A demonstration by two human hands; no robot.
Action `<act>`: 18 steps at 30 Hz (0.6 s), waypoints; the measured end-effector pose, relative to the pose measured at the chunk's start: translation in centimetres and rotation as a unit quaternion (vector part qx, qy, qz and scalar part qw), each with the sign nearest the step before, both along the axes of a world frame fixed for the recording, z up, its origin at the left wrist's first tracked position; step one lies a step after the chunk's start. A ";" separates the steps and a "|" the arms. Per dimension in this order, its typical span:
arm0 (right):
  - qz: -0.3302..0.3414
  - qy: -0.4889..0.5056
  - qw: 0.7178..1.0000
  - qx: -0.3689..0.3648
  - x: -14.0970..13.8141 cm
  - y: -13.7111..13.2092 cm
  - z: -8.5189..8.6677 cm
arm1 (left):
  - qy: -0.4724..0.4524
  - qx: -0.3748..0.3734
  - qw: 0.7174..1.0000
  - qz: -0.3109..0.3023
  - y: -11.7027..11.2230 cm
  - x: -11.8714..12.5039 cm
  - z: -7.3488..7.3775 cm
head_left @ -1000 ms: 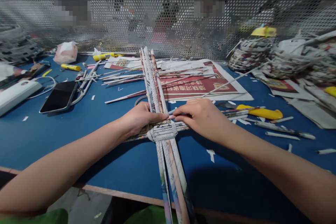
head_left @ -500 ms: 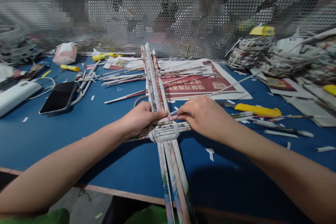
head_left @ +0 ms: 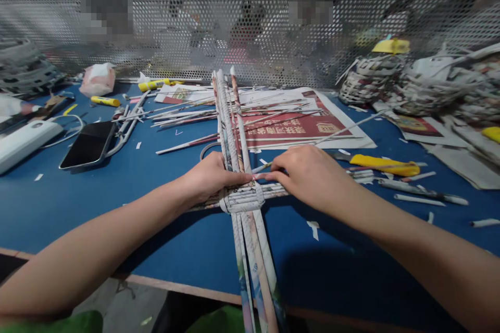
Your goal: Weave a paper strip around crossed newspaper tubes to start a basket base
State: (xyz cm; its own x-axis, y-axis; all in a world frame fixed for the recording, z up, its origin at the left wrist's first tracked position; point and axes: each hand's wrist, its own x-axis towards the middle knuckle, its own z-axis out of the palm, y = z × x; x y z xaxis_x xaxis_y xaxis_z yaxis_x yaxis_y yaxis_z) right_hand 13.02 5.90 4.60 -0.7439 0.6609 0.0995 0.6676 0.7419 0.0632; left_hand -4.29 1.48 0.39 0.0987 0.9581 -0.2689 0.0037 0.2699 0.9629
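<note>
A cross of rolled newspaper tubes (head_left: 245, 202) lies in front of me, its long arms running away from and toward me, with a band of tubes wound about its middle. My left hand (head_left: 209, 179) is closed on the left side of the crossing, thumb pressed on top and its other fingers mostly hidden beneath. Just above the right arm of the cross, my right hand (head_left: 308, 170) pinches a thin paper tube (head_left: 263, 176) between thumb and forefinger. That tube runs from the crossing, close to my left thumb, into the right hand's grip.
Loose paper tubes (head_left: 187, 116) and a red printed sheet (head_left: 289, 124) lie behind the cross. A yellow utility knife (head_left: 385, 164) and tube offcuts are at right, with woven baskets (head_left: 369, 78) beyond. A phone (head_left: 89, 144) lies left. A perforated metal screen (head_left: 219, 21) stands behind.
The far upright tubes have spread slightly apart. My right hand has barely moved, and the tube end trailing past it has shifted left. My left hand keeps its hold.
</note>
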 end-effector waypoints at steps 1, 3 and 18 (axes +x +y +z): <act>0.008 0.014 0.999 0.034 0.1 -0.1 0.2 | -0.007 0.002 1.000 0.011 0.1 -0.1 0.1; 0.036 0.063 0.991 0.112 0.4 -0.7 0.6 | -0.033 0.014 0.999 0.035 0.2 -0.4 0.4; 0.043 0.141 0.904 0.402 -0.5 -0.6 -2.4 | -0.181 0.025 0.979 0.096 0.4 -2.6 3.6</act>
